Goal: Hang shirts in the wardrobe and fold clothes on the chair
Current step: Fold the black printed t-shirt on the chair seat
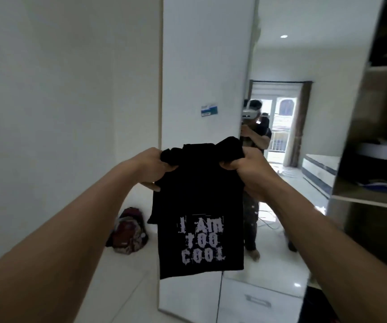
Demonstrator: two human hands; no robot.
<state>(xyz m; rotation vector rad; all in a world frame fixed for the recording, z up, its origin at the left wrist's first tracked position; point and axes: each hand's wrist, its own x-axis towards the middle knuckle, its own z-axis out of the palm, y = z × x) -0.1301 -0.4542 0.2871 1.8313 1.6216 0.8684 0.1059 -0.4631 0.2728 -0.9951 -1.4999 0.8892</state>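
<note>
Both bare forearms reach out from the bottom corners. The left hand (pixel 151 167) and right hand (pixel 249 170) are each clamped tight on a scrunched-up top corner of a black T-shirt (pixel 199 194). The hands sit a little apart with gathered fabric between them, so the shirt is up in mid-air, touching nothing else. It looks folded narrow and hangs straight down as one long panel, with a loose flap sticking out on the lower left. Near the bottom hem there's a white print, "I AM TOO COOL", in scratchy distressed letters over three lines.

Down on the white floor tiles, a heap of reddish patterned clothes (pixel 129 229) sits against the wall. Right behind the shirt is a white door panel (pixel 201 66) with a small blue-and-white sticker (pixel 209 110). Next to that, a mirror (pixel 281 66) shows the person in a white headset, plus a bed (pixel 318 169). On the far right are open wardrobe shelves (pixel 374 136), too dim to make out what's on them.
</note>
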